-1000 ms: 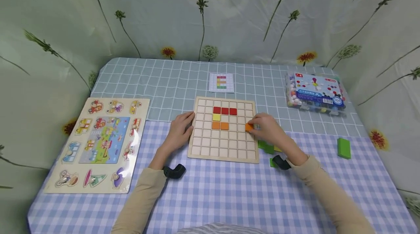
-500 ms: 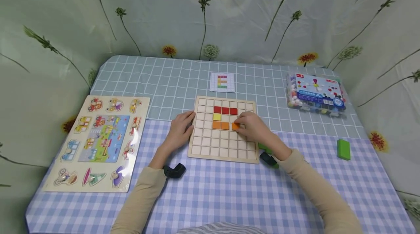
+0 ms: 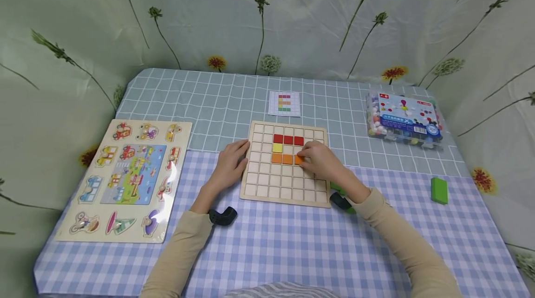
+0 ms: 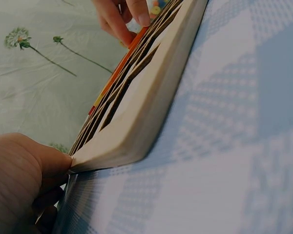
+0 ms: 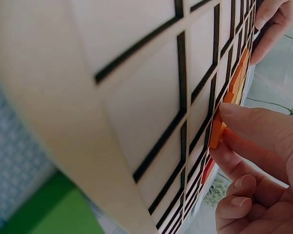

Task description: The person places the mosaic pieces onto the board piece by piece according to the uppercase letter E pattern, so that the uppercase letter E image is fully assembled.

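Observation:
A wooden grid board (image 3: 263, 191) lies at the centre of the table. Red tiles (image 3: 288, 140) form a row in its upper part, with one yellow tile (image 3: 277, 148) below the leftmost. Under that, two orange tiles (image 3: 282, 158) sit side by side. My right hand (image 3: 321, 161) pinches another orange tile (image 5: 217, 127) between thumb and fingertips, at the cell right of those two; in the right wrist view it is slightly tilted. My left hand (image 3: 227, 164) rests against the board's left edge, its thumb touching the rim in the left wrist view.
Behind the board lies a small pattern card (image 3: 284, 103). Green tiles (image 3: 336, 188) lie partly hidden beneath my right wrist. A green block (image 3: 439, 190) stands farther right, near a clear plastic box (image 3: 404, 121). A knobbed wooden puzzle (image 3: 175, 196) occupies the left side.
My right hand has carried the orange tile leftward from the board's right side to beside the two orange tiles, then moved only slightly. My left hand stays at the board's edge.

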The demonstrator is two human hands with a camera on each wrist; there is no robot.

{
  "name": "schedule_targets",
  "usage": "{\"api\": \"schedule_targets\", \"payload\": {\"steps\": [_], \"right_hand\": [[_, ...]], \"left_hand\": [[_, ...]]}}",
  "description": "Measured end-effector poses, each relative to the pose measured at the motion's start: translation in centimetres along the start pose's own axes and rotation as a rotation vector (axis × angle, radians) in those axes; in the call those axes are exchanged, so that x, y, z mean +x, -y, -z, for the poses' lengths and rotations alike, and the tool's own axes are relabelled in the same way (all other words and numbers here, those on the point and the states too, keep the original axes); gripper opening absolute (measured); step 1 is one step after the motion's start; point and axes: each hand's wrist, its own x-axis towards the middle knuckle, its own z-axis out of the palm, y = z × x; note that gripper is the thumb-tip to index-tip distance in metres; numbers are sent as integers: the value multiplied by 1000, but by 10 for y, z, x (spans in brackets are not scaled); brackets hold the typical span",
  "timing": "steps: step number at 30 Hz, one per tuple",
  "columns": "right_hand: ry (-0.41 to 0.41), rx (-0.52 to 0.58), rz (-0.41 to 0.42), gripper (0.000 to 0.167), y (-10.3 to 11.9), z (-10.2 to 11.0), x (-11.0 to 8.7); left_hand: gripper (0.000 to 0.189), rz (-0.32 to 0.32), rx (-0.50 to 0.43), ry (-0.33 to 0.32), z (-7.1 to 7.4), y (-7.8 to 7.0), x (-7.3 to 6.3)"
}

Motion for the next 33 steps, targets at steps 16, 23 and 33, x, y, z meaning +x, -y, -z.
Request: {"api": "schedule_targets", "payload": {"steps": [16,23,33], "right_hand": [[-11,10,4,24,-1,2,-6],[-37,61,-51,23,-13,8,-29],[-46,11,-135,25,-38,17,-66]], "left_hand": [[46,6,5,9,0,-1,1],[45,13,-8,10,1,-1,0],[46,11,-6,16,2,-3,0]]}}
